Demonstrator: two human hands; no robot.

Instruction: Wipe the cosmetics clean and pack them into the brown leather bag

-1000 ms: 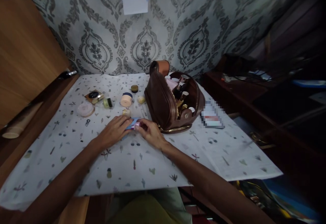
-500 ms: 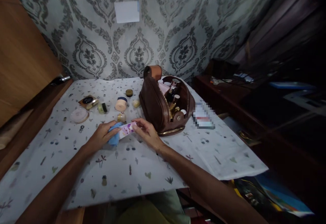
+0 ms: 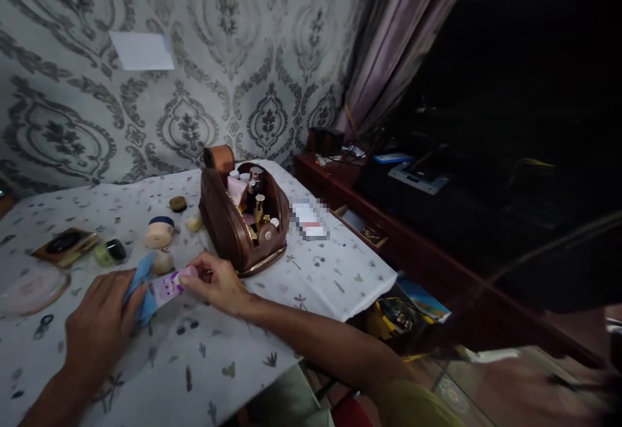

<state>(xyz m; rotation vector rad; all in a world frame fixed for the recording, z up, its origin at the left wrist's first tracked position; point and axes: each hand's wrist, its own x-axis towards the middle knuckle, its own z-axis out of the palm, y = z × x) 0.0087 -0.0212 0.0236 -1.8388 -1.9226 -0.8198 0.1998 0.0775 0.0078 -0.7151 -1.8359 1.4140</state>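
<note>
My left hand (image 3: 104,310) is closed round a light blue cloth (image 3: 142,288), which covers the near end of a white and purple cosmetic tube (image 3: 168,286). At the tube's other end, my right hand (image 3: 216,282) pinches the pinkish cap between thumb and fingers. Just behind the tube sits a small pale jar (image 3: 162,262). An open brown toiletry bag (image 3: 226,226) stands behind my right hand, with bottles and a pink tube (image 3: 236,188) inside.
Left on the patterned tablecloth (image 3: 233,343) lie a peach jar with a blue lid (image 3: 159,232), a green jar (image 3: 111,253), a gold compact (image 3: 67,245) and a round pale case (image 3: 36,291). A pixelated phone-like item (image 3: 310,219) lies right of the bag. A dark red desk (image 3: 330,181) adjoins.
The view has swung to the right, so the table things appear further left. Both hands keep hold of the cloth and the tube.
</note>
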